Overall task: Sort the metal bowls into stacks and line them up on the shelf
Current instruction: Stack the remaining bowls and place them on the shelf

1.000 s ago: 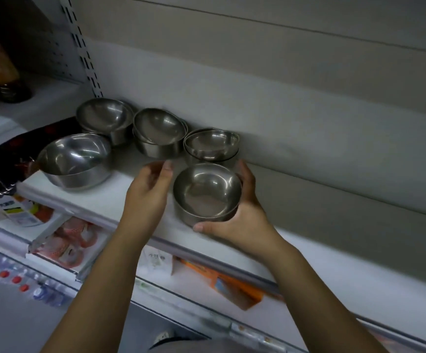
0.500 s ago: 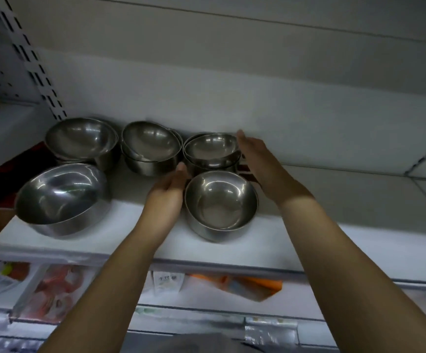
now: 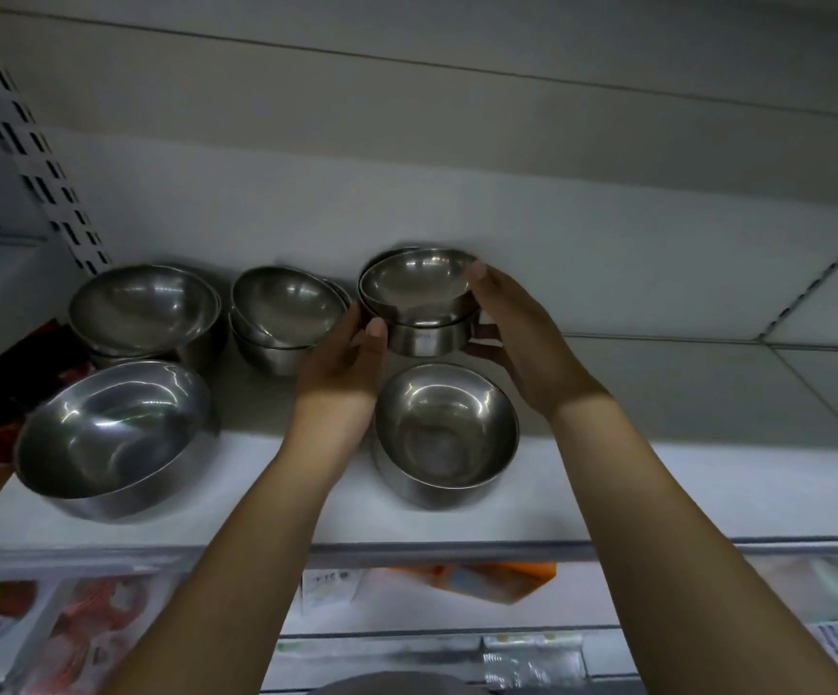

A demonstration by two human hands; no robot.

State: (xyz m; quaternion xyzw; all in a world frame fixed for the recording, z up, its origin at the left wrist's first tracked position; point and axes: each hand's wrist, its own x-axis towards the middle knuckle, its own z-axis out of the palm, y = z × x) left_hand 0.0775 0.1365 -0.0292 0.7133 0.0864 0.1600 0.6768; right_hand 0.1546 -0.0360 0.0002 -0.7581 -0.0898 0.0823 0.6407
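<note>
The white shelf (image 3: 657,484) holds a left stack (image 3: 146,308), middle stack (image 3: 286,313) and right stack (image 3: 422,303) of metal bowls behind, with a large bowl (image 3: 111,438) and a smaller bowl (image 3: 447,433) in front.

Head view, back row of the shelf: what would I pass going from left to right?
First the stack of large shiny metal bowls → stack of medium round metal bowls → left hand → stack of small metal bowls, held between both hands → right hand.

Blurred, unreadable packets (image 3: 91,629) under shelf (image 3: 657,494)
</note>
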